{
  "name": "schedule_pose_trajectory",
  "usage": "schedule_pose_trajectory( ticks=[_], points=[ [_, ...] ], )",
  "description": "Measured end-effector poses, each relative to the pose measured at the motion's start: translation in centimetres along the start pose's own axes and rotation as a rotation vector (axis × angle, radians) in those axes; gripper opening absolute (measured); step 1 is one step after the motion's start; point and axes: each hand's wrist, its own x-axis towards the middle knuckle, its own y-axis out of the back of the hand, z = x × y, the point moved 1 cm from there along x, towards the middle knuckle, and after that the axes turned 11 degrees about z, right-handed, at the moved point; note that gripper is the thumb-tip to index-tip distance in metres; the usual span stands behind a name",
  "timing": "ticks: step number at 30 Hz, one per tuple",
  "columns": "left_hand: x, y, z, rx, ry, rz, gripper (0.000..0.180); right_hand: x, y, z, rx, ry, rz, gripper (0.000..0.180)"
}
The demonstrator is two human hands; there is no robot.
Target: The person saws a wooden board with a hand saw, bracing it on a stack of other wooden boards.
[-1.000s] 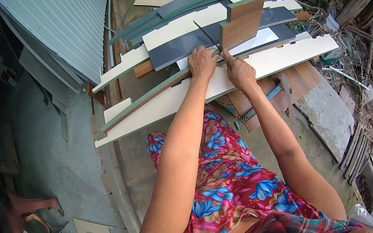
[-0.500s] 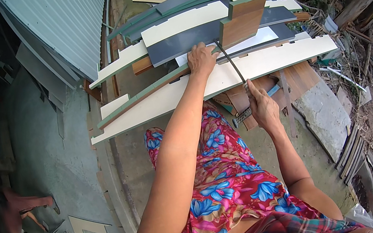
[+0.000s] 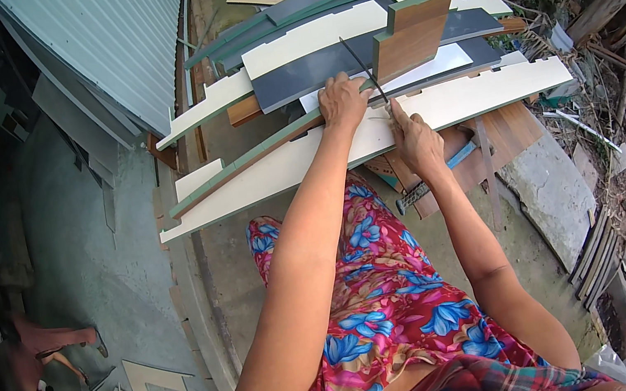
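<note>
My left hand point(image 3: 344, 100) is closed over a long board strip point(image 3: 257, 162) with a brown face and green edge, which lies on a white notched board point(image 3: 283, 169). My right hand point(image 3: 418, 139) grips the near end of a long, thin dark blade point(image 3: 358, 58); whether it is a saw or a file I cannot tell. The blade slants away from me, just right of my left fingers and close against a stepped brown panel point(image 3: 413, 40) standing up. I cannot tell whether strip and panel are one piece.
Grey boards point(image 3: 316, 71) and white notched strips point(image 3: 314, 36) are stacked beyond my hands. A blue-handled tool point(image 3: 461, 155) lies below the white board, near brown wooden panels point(image 3: 515, 128). Stone slabs point(image 3: 552, 195) lie to the right. Another person point(image 3: 50, 342) is at the far lower left.
My right hand has pushed forward and slightly left, so the blade reaches farther past the strip. My left hand stays on the strip.
</note>
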Motion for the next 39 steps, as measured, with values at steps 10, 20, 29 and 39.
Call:
schedule_pose_trajectory(
  ticks=[10,20,29,39],
  points=[
    [0.2,0.0,-1.0,-0.003,-0.030,0.024,0.026,-2.6,3.5,0.9,0.102,0.004,-0.020,0.052],
    [-0.1,-0.6,-0.6,0.005,-0.026,0.077,0.025,-0.4,1.5,0.0,0.002,0.016,-0.040,0.049],
    [-1.1,-0.5,0.3,-0.032,-0.081,0.064,0.025,-7.6,6.1,2.2,0.124,-0.079,-0.064,0.054],
    [-1.2,-0.5,0.5,-0.046,-0.111,0.109,0.024,-7.4,6.6,1.7,0.138,-0.124,-0.071,0.055]
  ],
)
